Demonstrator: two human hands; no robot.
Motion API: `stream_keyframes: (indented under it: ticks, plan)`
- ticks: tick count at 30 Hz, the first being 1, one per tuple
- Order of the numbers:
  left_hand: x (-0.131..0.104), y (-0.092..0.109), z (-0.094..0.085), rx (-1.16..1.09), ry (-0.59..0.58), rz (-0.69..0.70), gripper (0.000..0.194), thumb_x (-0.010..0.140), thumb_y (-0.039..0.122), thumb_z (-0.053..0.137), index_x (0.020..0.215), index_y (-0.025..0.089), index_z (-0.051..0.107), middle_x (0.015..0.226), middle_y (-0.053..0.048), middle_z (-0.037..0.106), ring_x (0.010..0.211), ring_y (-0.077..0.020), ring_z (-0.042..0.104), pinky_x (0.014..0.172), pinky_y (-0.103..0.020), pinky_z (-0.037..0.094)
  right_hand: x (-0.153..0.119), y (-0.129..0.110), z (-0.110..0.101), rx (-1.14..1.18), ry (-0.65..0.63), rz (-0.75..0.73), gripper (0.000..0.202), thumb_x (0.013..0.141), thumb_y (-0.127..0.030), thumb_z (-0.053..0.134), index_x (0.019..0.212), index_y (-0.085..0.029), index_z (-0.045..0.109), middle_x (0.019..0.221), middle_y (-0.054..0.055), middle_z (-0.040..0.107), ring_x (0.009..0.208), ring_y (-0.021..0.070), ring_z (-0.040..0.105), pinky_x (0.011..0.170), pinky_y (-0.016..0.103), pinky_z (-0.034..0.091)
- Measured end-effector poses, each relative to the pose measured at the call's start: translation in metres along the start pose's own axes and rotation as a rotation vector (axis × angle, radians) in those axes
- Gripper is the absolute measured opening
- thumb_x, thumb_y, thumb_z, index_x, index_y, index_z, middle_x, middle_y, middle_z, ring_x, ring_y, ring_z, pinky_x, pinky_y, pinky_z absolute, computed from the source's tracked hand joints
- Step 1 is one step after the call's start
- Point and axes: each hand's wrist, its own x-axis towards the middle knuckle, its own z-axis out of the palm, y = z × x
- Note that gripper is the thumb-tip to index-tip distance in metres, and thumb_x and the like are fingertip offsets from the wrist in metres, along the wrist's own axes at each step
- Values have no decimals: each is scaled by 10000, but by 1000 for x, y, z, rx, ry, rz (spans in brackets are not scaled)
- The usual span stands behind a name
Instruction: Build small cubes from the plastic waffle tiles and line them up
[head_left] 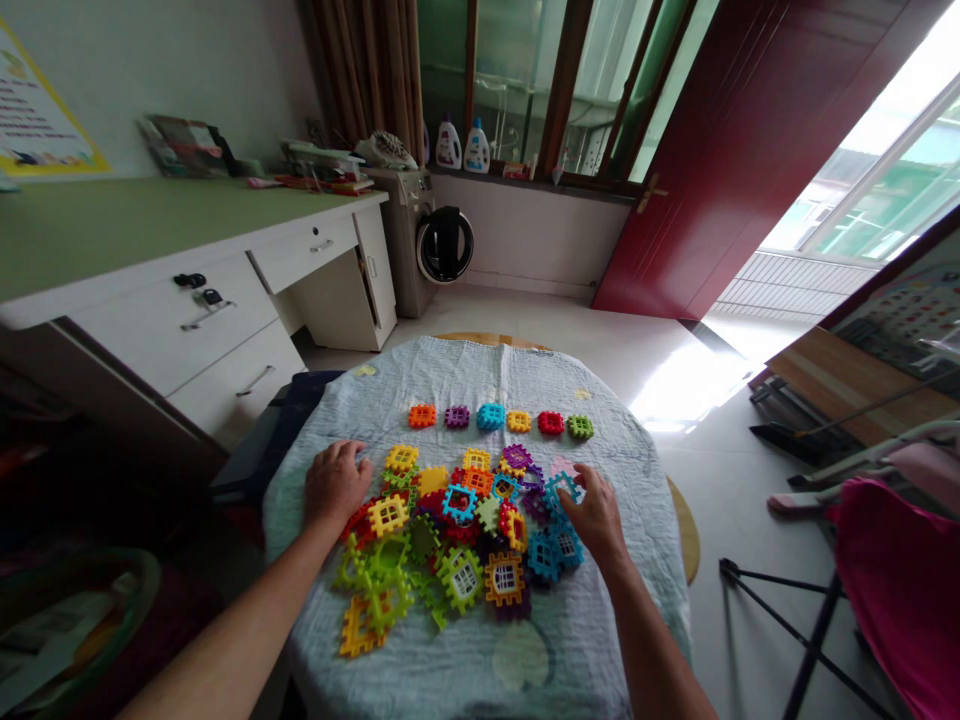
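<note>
A heap of colourful plastic square building blocks [460,577] with notched edges and window-like openings lies mid-table. My right hand [598,512] is at the heap's right edge, thumb and fingers closed on a light blue block [559,488]. Just behind it lies a pink block [562,467], partly covered. On the left side my left hand [334,484] rests on the cloth beside the heap, fingers loosely apart and holding nothing. Yellow block [388,515] and green pieces are nearest to it. Beyond the heap, a row of small blocks runs from orange [421,416] to green [580,427].
A pale blue cloth [517,655] covers the round table. To the left stand a white desk [217,350] and a washing machine [409,240] with its door open. At right are a red door [720,150] and a pink folding chair [892,570].
</note>
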Motion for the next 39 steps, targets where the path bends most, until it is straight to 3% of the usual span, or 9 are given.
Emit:
stream_keyframes:
  ticks: [3,7,11,18,25,39]
  plan:
    - [0,1,0,-7,-1,-8,270,832,263,477,1036,171,628,1113,-114,647,1026,-281,572,894,-383,433,-3,1,-4,2,-25,0,409,794,-382,578,1144,-172,593,913,72,666,871,230,611,833,368,467]
    - [0,0,0,-16,-5,-10,274,830,265,477,1039,173,629,1116,-117,646,1027,-281,571,896,-386,433,-11,-5,1,-127,-73,-15,484,749,-457,661,1153,-197,612,1058,120,656,955,274,598,826,382,460]
    - [0,0,0,-9,0,-8,277,833,271,472,1036,174,633,1113,-121,648,1025,-285,571,896,-392,436,-12,-8,10,-167,-72,39,434,787,-428,627,1153,-195,617,1065,123,645,984,264,586,842,365,451]
    - [0,0,0,-10,2,1,278,829,271,472,1032,173,635,1103,-125,649,1017,-291,569,893,-401,439,-5,2,15,-54,-53,104,369,781,-416,566,1068,-196,641,970,94,634,918,244,591,831,368,460]
    - [-1,1,-1,-16,1,-11,277,823,269,473,1029,178,635,1106,-120,647,1028,-288,570,909,-406,438,-7,2,7,63,-38,76,445,711,-373,591,1126,-215,603,1021,81,609,971,250,584,908,410,453]
    - [0,1,-1,-16,2,-3,263,828,266,480,1027,173,624,1110,-119,643,1031,-287,568,904,-392,435,-18,-8,15,-172,-116,56,509,737,-393,636,1201,-189,587,1075,105,612,996,273,569,883,379,439]
